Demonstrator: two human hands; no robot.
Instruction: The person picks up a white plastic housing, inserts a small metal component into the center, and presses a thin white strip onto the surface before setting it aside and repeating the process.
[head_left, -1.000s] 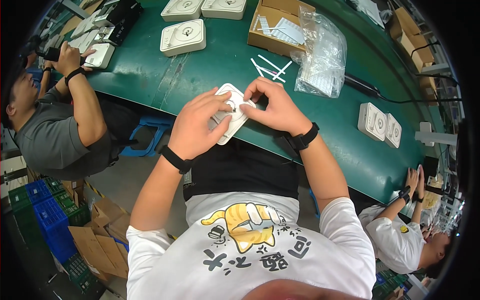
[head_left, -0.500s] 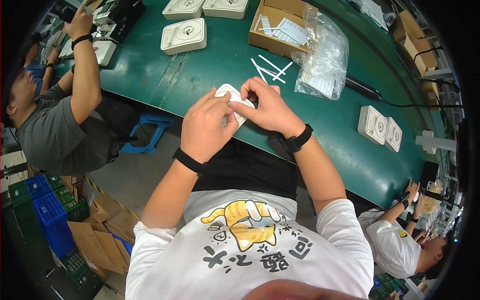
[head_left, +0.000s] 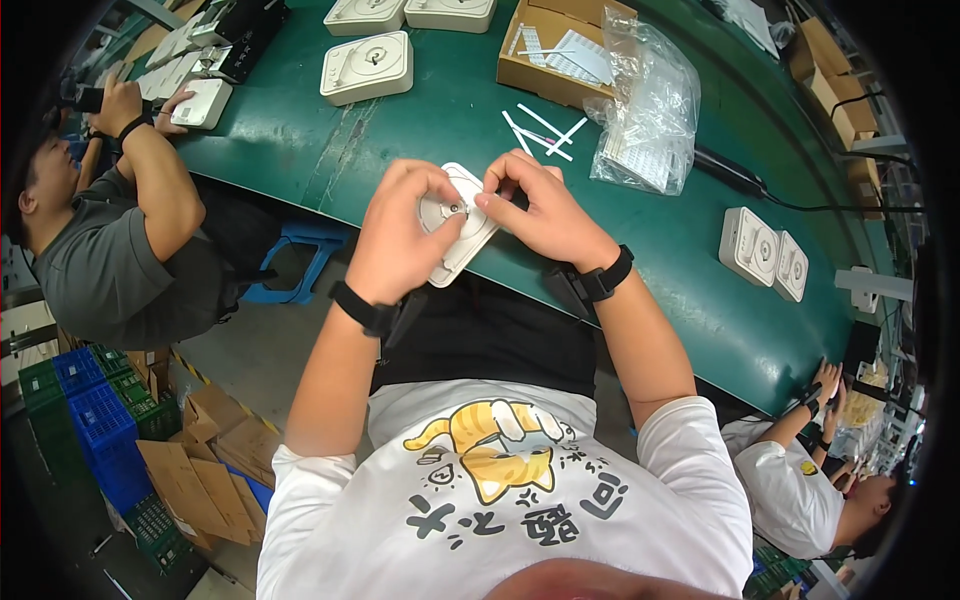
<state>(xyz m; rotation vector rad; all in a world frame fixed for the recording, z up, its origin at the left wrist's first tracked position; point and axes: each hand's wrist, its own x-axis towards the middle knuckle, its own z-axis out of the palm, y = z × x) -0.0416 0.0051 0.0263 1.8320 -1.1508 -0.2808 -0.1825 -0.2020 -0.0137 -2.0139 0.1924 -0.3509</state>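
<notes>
A creased white cloth shirt (head_left: 400, 530) fills the bottom of the frame. Above it, at the centre, the left hand (head_left: 400, 228) and right hand (head_left: 548, 212) are over a smooth, pale plastic case (head_left: 473, 238), flat and round-cornered, with a round disc (head_left: 431, 213) and small metal hub (head_left: 455, 209) on its face. The case lies beneath the fingers of both: the left thumb and forefinger curve with a narrow gap beside the hub, and the right thumb and forefinger close in over its right side; whether either pair grips anything cannot be told. Its long axis slants from upper right to lower left, disc face up, the lower corner showing past the near edge of the glossy green surface (head_left: 680, 270). Farther up, thin white strips (head_left: 540, 121) lie crossed near a crinkled clear bag (head_left: 645, 110) and brown cardboard box (head_left: 530, 82); similar cases (head_left: 367, 70) sit left of these.
</notes>
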